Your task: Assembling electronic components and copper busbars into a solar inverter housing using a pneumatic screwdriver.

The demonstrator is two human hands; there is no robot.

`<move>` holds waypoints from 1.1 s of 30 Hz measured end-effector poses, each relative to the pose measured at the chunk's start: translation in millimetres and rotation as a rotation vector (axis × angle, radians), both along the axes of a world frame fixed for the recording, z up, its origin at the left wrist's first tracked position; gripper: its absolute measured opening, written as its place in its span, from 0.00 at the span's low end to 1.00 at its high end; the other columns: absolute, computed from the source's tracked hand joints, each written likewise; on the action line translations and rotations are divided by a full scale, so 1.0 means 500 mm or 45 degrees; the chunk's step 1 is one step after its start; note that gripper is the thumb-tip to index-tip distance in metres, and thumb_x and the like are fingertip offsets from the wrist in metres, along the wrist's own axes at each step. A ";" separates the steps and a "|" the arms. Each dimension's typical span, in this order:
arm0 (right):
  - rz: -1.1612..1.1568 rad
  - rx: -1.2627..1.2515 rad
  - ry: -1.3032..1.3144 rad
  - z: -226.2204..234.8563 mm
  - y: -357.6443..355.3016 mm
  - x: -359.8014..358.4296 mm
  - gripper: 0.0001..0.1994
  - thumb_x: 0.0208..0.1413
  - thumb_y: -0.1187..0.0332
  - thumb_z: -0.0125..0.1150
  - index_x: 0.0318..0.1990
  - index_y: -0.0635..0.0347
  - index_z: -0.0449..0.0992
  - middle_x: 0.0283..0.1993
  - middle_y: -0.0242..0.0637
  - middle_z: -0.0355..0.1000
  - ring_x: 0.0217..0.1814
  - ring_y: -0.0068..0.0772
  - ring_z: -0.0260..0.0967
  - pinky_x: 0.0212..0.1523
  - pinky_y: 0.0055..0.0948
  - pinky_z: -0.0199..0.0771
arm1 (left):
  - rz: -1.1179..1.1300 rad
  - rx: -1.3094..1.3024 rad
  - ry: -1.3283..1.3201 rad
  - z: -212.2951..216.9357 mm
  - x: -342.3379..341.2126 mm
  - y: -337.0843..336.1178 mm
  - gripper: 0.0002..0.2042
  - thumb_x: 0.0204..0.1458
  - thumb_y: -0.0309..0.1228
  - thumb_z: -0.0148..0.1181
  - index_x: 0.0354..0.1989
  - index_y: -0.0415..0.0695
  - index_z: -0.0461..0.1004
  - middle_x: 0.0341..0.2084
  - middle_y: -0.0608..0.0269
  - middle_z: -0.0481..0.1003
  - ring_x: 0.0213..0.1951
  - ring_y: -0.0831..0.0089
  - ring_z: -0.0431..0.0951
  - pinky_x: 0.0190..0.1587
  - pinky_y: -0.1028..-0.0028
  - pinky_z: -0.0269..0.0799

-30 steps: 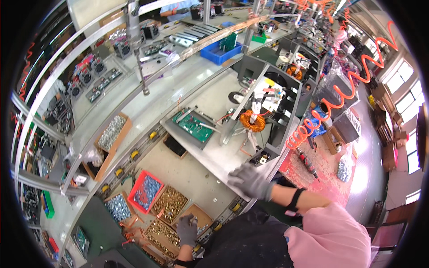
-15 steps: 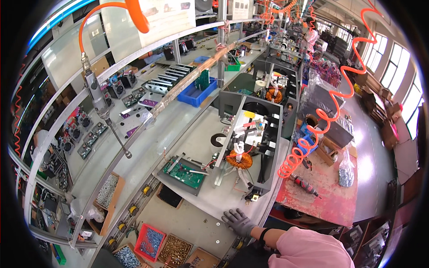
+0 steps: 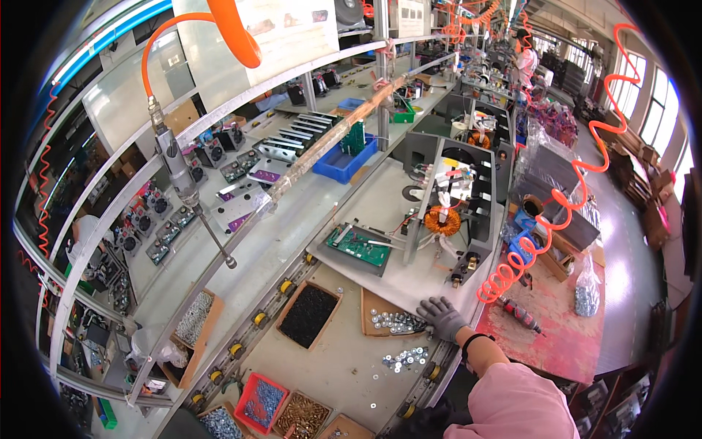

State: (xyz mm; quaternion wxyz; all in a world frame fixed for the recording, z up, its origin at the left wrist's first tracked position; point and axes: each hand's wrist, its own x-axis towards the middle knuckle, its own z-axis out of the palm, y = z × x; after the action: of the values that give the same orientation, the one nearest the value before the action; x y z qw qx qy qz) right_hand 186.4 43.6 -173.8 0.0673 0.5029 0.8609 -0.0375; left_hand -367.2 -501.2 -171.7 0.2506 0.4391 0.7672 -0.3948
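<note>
My right hand [image 3: 442,318], in a grey glove, lies with its fingers spread on the near corner of a flat pale board [image 3: 398,282]. It grips nothing. On that board stands a dark grey metal chassis [image 3: 468,212] with a copper-wound ring coil [image 3: 442,220] and white leads in it. A green circuit board [image 3: 358,245] sits on a grey plate to the left of the chassis. My left hand is out of view.
Below the board are boxes of black screws [image 3: 311,314] and washers [image 3: 395,322], plus a red tray [image 3: 261,402] of screws. Roller rails [image 3: 259,319] run alongside. A power screwdriver [image 3: 179,172] hangs at left; another [image 3: 519,314] lies on the red bench [image 3: 563,351].
The board with the chassis and circuit board has slid away from me along the rails, my right hand staying on its near corner. The black screw box and washers are now uncovered.
</note>
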 end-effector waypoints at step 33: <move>-1.234 0.333 0.618 0.020 0.560 0.297 0.31 0.46 0.67 0.60 0.61 0.47 0.60 0.66 0.44 0.53 0.66 0.51 0.50 0.62 0.47 0.54 | 1.201 0.412 -0.052 -0.062 0.229 0.374 0.31 0.53 0.47 0.55 0.60 0.39 0.60 0.52 0.48 0.68 0.50 0.54 0.70 0.48 0.60 0.68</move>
State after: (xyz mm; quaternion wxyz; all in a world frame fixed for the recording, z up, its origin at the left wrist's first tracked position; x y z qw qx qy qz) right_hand 334.9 323.4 -163.8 -0.2207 0.8224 0.5195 -0.0716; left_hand -252.7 -314.0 -202.6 0.3456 0.0852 0.9285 -0.1057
